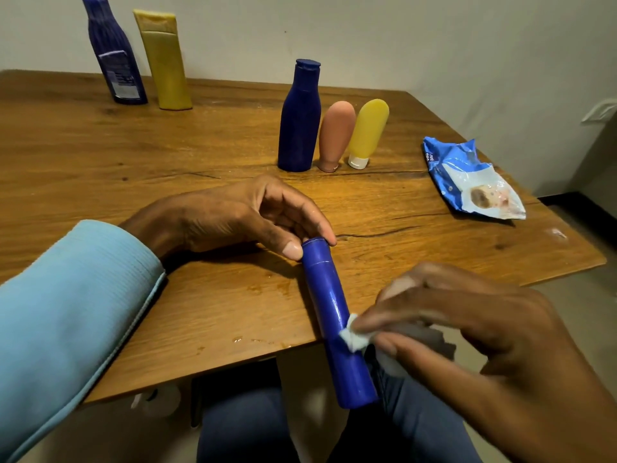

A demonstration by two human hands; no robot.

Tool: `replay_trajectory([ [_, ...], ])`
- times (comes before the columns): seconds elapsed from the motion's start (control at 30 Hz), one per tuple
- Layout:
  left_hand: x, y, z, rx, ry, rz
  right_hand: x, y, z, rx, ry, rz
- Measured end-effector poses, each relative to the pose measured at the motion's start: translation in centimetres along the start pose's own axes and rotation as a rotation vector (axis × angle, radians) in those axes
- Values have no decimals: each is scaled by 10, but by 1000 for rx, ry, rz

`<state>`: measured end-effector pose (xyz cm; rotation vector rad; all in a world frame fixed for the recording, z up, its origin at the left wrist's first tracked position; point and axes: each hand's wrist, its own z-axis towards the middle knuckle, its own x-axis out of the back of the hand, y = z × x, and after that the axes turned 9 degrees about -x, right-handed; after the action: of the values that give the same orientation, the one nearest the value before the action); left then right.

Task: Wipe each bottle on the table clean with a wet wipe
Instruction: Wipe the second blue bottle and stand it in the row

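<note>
Left hand (240, 215), in a light blue sleeve (66, 312), lies on the wooden table (100, 155) near the front edge. Its thumb and fingertips pinch the capped end of a blue bottle (334, 315). The bottle runs from that cap at its 11 o'clock end to its base at 5 o'clock; the base half overhangs the table's front edge, above the person's lap in dark blue trousers (240, 429).

Right hand (467, 329) sits at 3 o'clock of the bottle, off the table edge. Its fingers are curled round a white wet wipe (354, 337), pressed against the bottle's right side about midway along the body.

A few wet spots (257, 340) show on the table by the front edge, at 9 o'clock of the wipe.

At 12 o'clock of the left hand stand three containers in a row, close together: a dark blue bottle (300, 121) upright, a pink tube (335, 135) on its cap, a yellow tube (367, 132) on its white cap. Whether they touch cannot be told.

At 11 o'clock, far back by the wall (400, 35), stand a tall blue labelled bottle (113, 58) and a tall yellow bottle (165, 61) side by side.

At 2 o'clock of the held bottle, well apart, a crumpled blue wipes packet (467, 178) lies flat near the table's right edge.
</note>
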<state>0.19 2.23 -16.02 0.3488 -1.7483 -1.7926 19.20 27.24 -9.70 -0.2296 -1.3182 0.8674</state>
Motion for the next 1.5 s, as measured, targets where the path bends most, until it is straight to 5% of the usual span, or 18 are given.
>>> replay_trajectory([
  [0.43,-2,11,-2,-35,-121,-73,-39,29,78,-88,175,-129],
  [0.63,-4,2,0,-6,25,-14,-37,32,58,-110,87,-83],
  [0.93,-5,4,-3,3,-1,-52,-3,14,3,-51,-147,67],
  [1.2,-2,5,-1,-20,-80,-82,-27,21,37,-131,127,-51],
  [1.5,-1,7,-1,-38,-101,-77,-45,23,42,-6,114,-173],
])
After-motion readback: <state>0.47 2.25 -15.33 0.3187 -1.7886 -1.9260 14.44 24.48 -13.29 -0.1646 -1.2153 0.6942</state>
